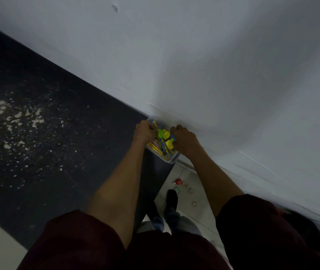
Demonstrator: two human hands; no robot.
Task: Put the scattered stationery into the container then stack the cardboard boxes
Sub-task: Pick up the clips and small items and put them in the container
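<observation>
Dark, paint-flecked tabletop (57, 114) runs up against a plain grey-white wall (213, 55). Lighting is dim.

We see the clear container (171, 160) at the table's far corner, touching the wall, its near end at the table edge. It's loaded with stationery (164, 141): yellow, green and blue pieces, and what look like clips or pens.

Left hand (143, 131) is on the container's left side with fingers curled over the rim. Right hand (184, 139) is on the wall side, fingers curled the same way. We read both as gripping the container, not the contents.

Progress, as we judge it:
- The visible tabletop shows nothing loose, so the stationery part looks mostly done.
- Small bits on the floor (178, 181), one red and a few pale round ones, lie near the person's feet (171, 199). We can't tell whether they count as stationery.
- No cardboard boxes are in view, so we take the stacking as not started.

Hard to make out:
- The fingertips are hidden behind the rim and contents, so the exact hold is unclear.
- Individual items in the container blur together.
- Arms and dark red sleeves (73, 240) block the near table, and the wall fills the right side.
</observation>
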